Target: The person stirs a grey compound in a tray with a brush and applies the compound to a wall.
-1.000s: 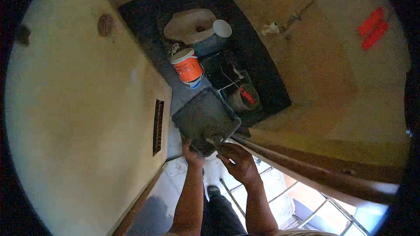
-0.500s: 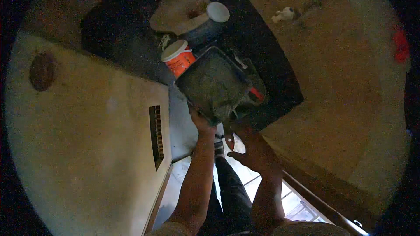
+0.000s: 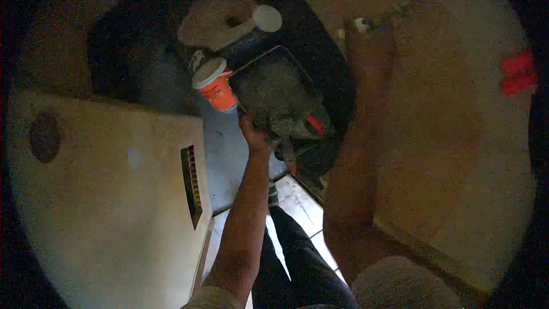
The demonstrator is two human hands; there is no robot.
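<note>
Largest on my feed is the pale cream upright panel with a slatted slot [image 3: 103,206], left of and nearer than the tray. The dark rectangular tray with a greyish, rough-looking bed [image 3: 271,88] sits mid-view, and I have the left hand [image 3: 254,134] gripping its near left edge, some fingers hidden beneath. Beyond the tray, to the left, I see a beige oval basin with a dark hole [image 3: 209,28]. An orange bucket with a white rim [image 3: 217,92] stands just left of the tray. Well right of and beyond it, the right hand [image 3: 372,37] is by a small whitish fitting [image 3: 361,24]; blur keeps me from telling its finger state.
</note>
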